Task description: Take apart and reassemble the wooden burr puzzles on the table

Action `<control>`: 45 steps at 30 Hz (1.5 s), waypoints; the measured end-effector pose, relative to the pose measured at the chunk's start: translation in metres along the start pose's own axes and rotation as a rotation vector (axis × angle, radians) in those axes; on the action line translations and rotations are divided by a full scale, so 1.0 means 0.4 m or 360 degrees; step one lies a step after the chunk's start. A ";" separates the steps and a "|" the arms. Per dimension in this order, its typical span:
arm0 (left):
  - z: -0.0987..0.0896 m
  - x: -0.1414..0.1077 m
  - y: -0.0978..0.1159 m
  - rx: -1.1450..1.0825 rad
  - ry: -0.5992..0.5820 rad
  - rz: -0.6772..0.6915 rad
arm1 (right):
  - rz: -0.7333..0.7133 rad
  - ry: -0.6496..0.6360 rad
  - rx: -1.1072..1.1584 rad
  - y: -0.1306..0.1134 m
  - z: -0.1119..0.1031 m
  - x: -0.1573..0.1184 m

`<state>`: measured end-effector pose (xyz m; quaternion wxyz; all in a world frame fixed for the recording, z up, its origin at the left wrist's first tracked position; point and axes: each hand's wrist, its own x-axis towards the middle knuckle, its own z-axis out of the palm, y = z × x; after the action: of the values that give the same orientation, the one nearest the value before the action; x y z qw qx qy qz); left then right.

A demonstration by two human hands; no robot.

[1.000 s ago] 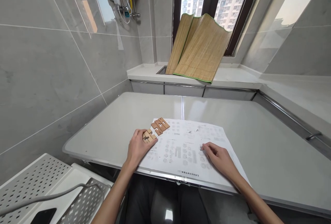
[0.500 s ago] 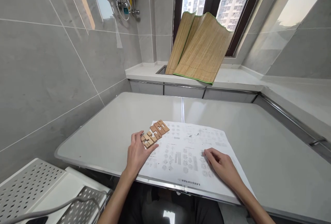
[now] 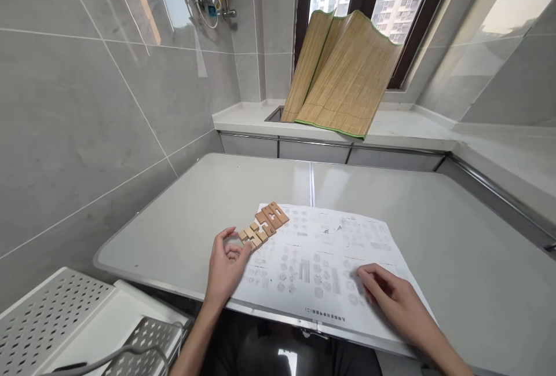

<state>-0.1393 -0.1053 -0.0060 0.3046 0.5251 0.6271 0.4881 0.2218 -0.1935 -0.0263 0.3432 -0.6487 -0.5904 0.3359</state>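
Several flat wooden puzzle pieces (image 3: 266, 226) with cut-outs lie joined in a slanting row on the upper left of a printed paper sheet (image 3: 299, 300). My left hand (image 3: 226, 265) is at the near-left end of this row. Its thumb tip is against or just over the nearest piece, while its curled fingers stay apart from the thumb with nothing between them. Over the right part of the sheet rests my right hand (image 3: 391, 298), fingers loosely curled and thumb close to the index finger. I see nothing held in it.
The sheet lies on a pale folding table (image 3: 174, 214) with a centre seam. A bamboo mat (image 3: 347, 75) leans on the counter (image 3: 412, 130) by the window. At the lower left stands a white perforated rack (image 3: 47, 312) with a grey cable.
My left hand has drawn back slightly from the wooden pieces and its fingers have curled. The right hand has shifted a little right and nearer. The whole view has moved slightly.
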 end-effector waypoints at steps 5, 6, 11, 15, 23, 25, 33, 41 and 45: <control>-0.003 -0.003 -0.007 -0.0154 -0.0062 -0.0058 | 0.0117 0.0158 0.0176 0.024 0.012 -0.022; -0.003 -0.004 -0.008 -0.0140 -0.0057 -0.0073 | 0.0137 0.0214 0.0180 0.026 0.013 -0.022; -0.003 -0.010 0.003 0.0053 -0.0125 -0.0033 | 0.0210 0.0586 0.0098 0.018 0.012 -0.026; 0.000 -0.013 0.020 0.0243 -0.0320 0.0063 | 0.0271 0.0595 0.0100 0.015 0.008 -0.025; 0.003 -0.014 0.014 0.0282 -0.0286 0.0080 | 0.0282 0.0434 0.0197 0.037 0.005 -0.018; 0.003 -0.016 0.012 0.0292 -0.0302 0.0077 | 0.0298 0.0426 0.0208 0.032 0.006 -0.020; 0.002 -0.014 0.019 0.0295 -0.0321 0.0078 | 0.0301 0.0397 0.0241 0.017 0.006 -0.020; 0.004 -0.018 0.028 0.0274 -0.0315 0.0081 | 0.0267 0.0412 0.0224 0.022 0.005 -0.020; 0.003 -0.019 0.030 0.0278 -0.0312 0.0080 | 0.0274 0.0415 0.0229 0.020 0.005 -0.022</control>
<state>-0.1319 -0.1125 0.0040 0.3053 0.6103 0.6211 0.3855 0.2237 -0.2027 -0.0337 0.4324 -0.7087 -0.4577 0.3183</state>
